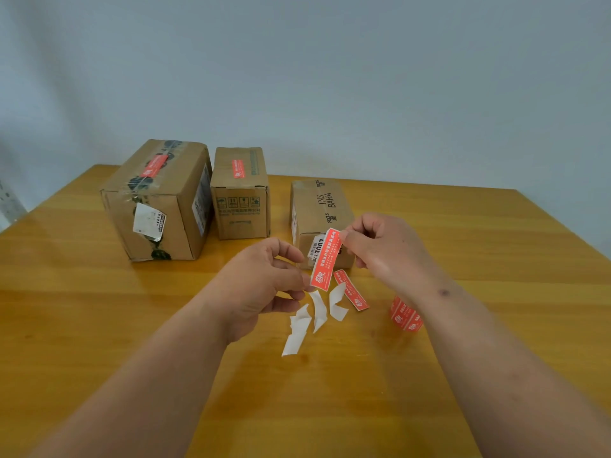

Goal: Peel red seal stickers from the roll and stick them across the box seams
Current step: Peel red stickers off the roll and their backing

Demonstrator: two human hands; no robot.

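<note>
While the right hand (380, 249) pinches the top of a red sticker (326, 258), the left hand (261, 285) pinches its bottom corner, holding it above the table (99, 309). Behind it at 12 o'clock stands an unsealed box (322, 209); the roll (405, 315) sits at 4 o'clock, white backing strips (310, 319) at 6.

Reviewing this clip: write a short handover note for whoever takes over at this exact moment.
Hands: left hand and right hand pinch the two ends of one red sticker in the air.
Things: roll on the table; backing scraps and a spare sticker lie there.
Done: large box and middle box sealed.
Left: right box has no sticker on top.
</note>
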